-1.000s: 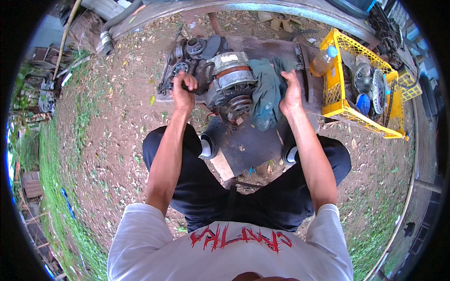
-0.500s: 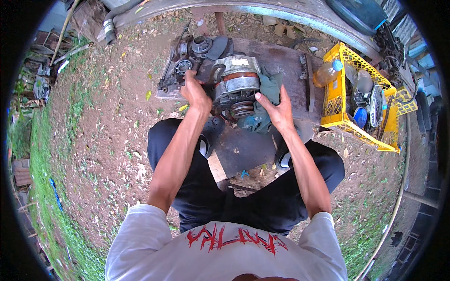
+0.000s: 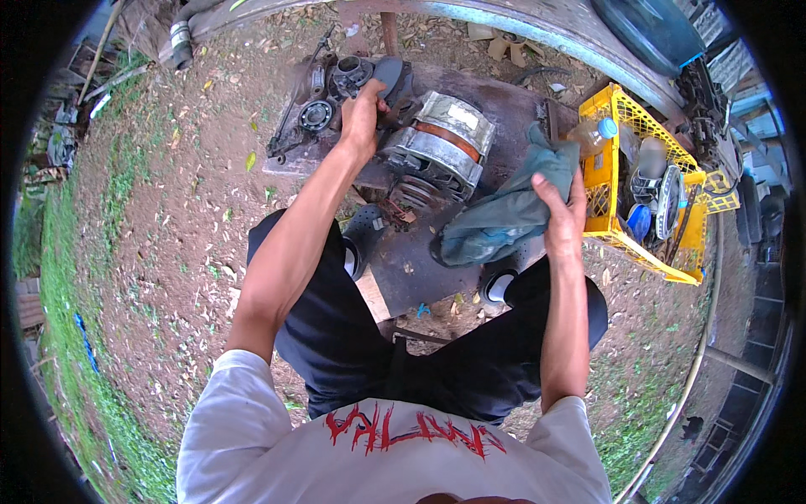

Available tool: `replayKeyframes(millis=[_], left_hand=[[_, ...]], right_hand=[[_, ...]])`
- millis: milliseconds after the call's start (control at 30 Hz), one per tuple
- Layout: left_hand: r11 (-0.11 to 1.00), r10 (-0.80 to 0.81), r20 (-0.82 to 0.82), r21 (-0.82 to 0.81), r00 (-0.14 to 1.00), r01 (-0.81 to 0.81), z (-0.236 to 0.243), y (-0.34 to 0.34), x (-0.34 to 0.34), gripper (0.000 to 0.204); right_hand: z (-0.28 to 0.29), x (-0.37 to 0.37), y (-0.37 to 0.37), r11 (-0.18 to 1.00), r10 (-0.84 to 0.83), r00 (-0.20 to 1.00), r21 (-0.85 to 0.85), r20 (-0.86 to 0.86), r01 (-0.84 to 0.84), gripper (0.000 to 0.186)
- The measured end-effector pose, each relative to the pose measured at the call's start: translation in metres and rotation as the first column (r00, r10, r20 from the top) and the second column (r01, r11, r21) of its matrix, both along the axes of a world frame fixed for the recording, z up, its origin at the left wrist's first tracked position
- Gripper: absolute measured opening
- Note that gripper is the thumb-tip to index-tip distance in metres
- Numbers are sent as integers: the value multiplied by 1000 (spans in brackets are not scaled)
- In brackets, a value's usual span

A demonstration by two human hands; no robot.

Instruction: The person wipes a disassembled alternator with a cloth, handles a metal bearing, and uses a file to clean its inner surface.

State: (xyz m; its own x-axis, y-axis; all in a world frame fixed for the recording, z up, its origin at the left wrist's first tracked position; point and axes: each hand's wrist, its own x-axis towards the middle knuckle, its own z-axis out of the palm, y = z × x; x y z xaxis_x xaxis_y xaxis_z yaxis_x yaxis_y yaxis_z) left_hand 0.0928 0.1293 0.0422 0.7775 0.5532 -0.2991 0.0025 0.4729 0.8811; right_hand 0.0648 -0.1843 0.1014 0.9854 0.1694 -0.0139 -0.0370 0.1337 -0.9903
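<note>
Alternator (image 3: 441, 151) on dark plate (image 3: 420, 260), at 12 o'clock: likely heavy, stiff, greasy; best gripped around casing. Left hand (image 3: 363, 113) closed on its rear end. Right hand (image 3: 561, 210) clutching soft rag (image 3: 504, 214) at 2 o'clock. Yellow crate (image 3: 604, 181) crowding right; bearing (image 3: 316, 116) at 11.

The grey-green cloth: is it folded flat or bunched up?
Bunched up: the cloth hangs crumpled from the right hand, with uneven creases.

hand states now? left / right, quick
Left hand: closed on a dark metal part beside the alternator.
Right hand: closed, holding a grey-green rag.
</note>
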Motion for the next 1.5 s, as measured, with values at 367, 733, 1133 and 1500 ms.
replayKeyframes(millis=[367, 733, 1133, 1500], left_hand=[[991, 42, -174, 129, 984, -20, 35, -44, -29, 81], [977, 32, -76, 212, 997, -15, 32, -49, -23, 78], [945, -44, -118, 317, 992, 80, -8, -32, -15, 48], [932, -100, -130, 335, 986, 139, -25, -26, -8, 48]], right_hand=[[51, 45, 122, 666, 496, 754, -746, 430, -12, 31], [16, 35, 115, 608, 666, 449, -782, 595, 136, 22], [29, 14, 98, 439, 733, 501, -883, 460, 168, 38], [-21, -3, 52, 684, 485, 681, -724, 549, 96, 43]])
